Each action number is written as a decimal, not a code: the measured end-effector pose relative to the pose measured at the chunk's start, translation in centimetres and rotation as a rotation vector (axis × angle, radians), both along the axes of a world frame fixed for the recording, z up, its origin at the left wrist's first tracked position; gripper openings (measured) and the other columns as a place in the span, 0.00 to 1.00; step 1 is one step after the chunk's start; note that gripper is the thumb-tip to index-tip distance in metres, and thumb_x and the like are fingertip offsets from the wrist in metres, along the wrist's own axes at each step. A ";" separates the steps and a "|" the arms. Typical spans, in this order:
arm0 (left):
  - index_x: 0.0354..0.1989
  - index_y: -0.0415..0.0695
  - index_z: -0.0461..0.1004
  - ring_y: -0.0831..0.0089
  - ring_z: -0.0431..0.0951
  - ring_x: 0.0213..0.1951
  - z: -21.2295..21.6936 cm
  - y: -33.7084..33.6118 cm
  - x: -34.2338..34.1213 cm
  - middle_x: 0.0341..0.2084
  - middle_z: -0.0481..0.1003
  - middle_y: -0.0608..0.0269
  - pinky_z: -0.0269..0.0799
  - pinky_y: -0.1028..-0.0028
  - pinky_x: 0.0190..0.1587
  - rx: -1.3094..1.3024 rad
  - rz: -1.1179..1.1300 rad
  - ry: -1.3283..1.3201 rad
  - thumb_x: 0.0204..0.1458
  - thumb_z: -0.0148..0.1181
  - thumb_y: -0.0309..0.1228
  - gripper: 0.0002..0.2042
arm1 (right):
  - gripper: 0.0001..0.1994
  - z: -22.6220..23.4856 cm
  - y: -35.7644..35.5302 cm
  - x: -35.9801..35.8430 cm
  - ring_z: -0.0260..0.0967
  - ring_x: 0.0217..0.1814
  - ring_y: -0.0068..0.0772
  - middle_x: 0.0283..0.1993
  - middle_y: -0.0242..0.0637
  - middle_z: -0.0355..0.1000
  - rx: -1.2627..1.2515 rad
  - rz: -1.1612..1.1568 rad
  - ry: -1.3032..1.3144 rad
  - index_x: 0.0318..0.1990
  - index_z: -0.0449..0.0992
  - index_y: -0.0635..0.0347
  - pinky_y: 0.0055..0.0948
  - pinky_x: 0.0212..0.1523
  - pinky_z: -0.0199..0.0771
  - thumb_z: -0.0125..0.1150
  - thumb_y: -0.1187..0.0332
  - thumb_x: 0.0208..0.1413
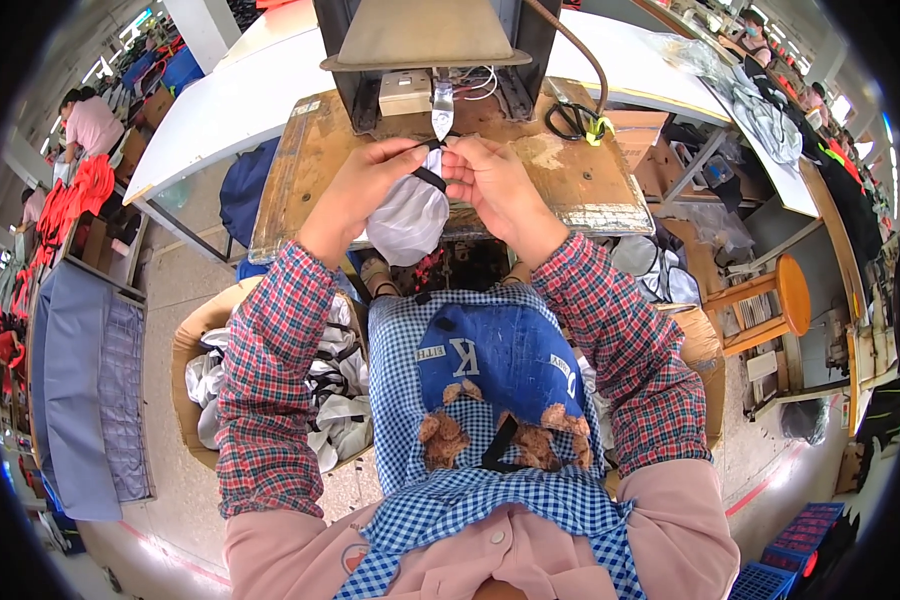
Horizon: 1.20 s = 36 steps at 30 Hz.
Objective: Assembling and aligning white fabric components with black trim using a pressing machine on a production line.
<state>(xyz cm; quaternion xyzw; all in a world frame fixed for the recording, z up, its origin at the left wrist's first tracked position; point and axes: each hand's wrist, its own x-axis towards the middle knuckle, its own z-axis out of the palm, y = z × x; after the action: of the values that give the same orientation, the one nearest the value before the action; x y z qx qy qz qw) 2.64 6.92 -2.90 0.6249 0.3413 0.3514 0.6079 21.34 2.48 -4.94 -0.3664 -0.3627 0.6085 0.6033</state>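
Both my hands meet at the metal tip (442, 112) of a machine on the wooden bench. My left hand (378, 172) pinches the left end of a black strip on a white fabric piece (408, 222). The white cloth hangs below my fingers over the bench's near edge. My right hand (492, 178) pinches the strip's other end just right of the metal tip, fingers curled. Between the hands, the black edging (428, 178) runs across the cloth. What exactly sits under the tip is partly hidden by my fingertips.
Black-handled scissors (570, 120) lie at the bench's right, near the brown hose (592, 60). A cardboard box (195, 330) of white and black fabric pieces stands by my left arm, another box (705, 350) by my right. A wooden stool (792, 295) is farther right. Other people work in the distance.
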 end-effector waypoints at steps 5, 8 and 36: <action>0.46 0.35 0.78 0.82 0.75 0.37 0.0 -0.5 0.4 0.37 0.78 0.68 0.71 0.79 0.41 -0.021 0.040 -0.087 0.60 0.61 0.33 0.13 | 0.08 0.0 0.3 -0.2 0.72 0.35 0.21 0.34 0.29 0.74 -0.010 -0.019 0.018 0.38 0.76 0.58 0.22 0.34 0.74 0.60 0.64 0.61; 0.46 0.35 0.78 0.82 0.75 0.37 -0.1 -0.7 0.5 0.36 0.78 0.67 0.71 0.79 0.41 -0.021 0.059 -0.115 0.60 0.61 0.33 0.13 | 0.08 -0.1 0.3 -0.3 0.73 0.35 0.21 0.34 0.29 0.77 -0.007 -0.037 0.026 0.39 0.77 0.59 0.23 0.35 0.74 0.58 0.65 0.62; 0.48 0.37 0.78 0.84 0.75 0.37 -0.5 -0.9 0.9 0.37 0.78 0.69 0.70 0.82 0.40 0.023 0.091 -0.109 0.61 0.60 0.33 0.12 | 0.09 0.3 -0.1 -0.9 0.71 0.36 0.23 0.35 0.32 0.75 0.004 -0.093 0.116 0.41 0.76 0.62 0.23 0.35 0.73 0.58 0.64 0.63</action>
<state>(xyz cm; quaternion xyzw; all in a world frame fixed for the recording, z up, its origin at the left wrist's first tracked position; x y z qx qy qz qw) 3.53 6.03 -3.37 0.5957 0.3318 0.4161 0.6015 20.40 2.42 -4.65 -0.3455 -0.3111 0.5994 0.6516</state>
